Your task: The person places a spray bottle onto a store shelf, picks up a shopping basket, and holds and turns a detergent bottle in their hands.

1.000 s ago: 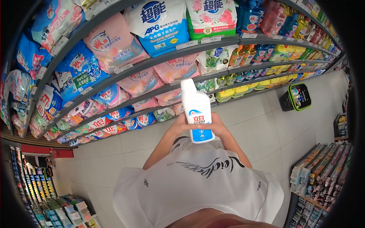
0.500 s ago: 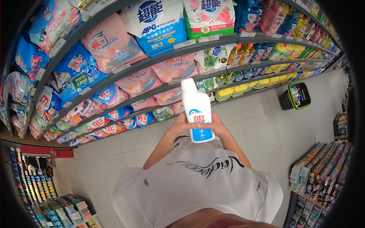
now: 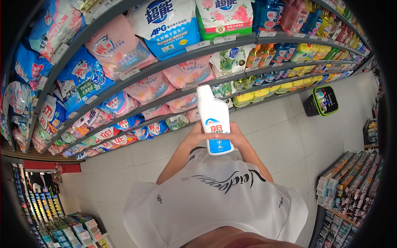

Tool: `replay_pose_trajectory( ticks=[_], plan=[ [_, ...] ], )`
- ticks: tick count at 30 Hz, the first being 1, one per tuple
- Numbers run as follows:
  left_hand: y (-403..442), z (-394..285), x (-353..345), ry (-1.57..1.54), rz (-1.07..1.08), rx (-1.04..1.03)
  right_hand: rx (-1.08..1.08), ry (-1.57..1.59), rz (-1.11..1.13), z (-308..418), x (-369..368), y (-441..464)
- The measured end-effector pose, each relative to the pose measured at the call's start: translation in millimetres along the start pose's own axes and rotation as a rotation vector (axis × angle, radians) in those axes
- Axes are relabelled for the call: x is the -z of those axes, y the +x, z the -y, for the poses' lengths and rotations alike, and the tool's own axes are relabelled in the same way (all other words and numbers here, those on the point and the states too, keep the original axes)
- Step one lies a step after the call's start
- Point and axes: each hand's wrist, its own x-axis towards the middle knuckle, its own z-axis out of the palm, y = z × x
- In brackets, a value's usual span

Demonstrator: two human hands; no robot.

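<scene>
A white plastic bottle (image 3: pixel 214 110) with a blue and red label is held upright in front of my chest, its label facing me. My left hand (image 3: pixel 196 135) grips its left side, thumb lying across the label. From the other side my right hand (image 3: pixel 235 134) clasps it too, with that thumb also on the front. The fingers behind the bottle are hidden. Beyond the bottle runs a store shelf (image 3: pixel 165 64) stacked with bags of washing powder.
Several rows of colourful bottles (image 3: pixel 285 51) line the shelf to the right. A black basket with a green rim (image 3: pixel 316 99) stands on the tiled floor (image 3: pixel 273 144), goods inside. Product racks (image 3: pixel 349 186) are at lower right, and more shelving (image 3: pixel 78 229) at lower left.
The bottle stays in both hands, almost unmoved. The shelf and basket have shifted very slightly in view, as from a small head movement.
</scene>
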Motion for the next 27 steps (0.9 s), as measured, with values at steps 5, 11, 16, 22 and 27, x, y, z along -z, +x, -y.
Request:
replay_pose_trajectory(
  ticks=[5,11,16,22,27],
  plan=[
    [-0.7,5.1,1.8,0.0,-0.019,0.011,-0.006,0.001,0.006,-0.8,0.1,-1.2],
    [-1.1,6.9,1.1,0.005,-0.014,0.018,-0.014,-0.011,0.003,-0.1,0.1,-2.8],
    [0.1,7.9,-1.2,0.003,-0.011,0.011,-0.016,-0.016,-0.002,1.7,0.4,-4.8],
    [0.4,8.0,-3.1,-0.003,-0.001,0.007,0.009,0.0,-0.006,-1.6,3.4,-5.0],
    [0.5,8.9,-2.4,0.009,0.011,0.015,0.012,-0.025,-0.012,-1.4,4.0,-6.0]
  ],
)
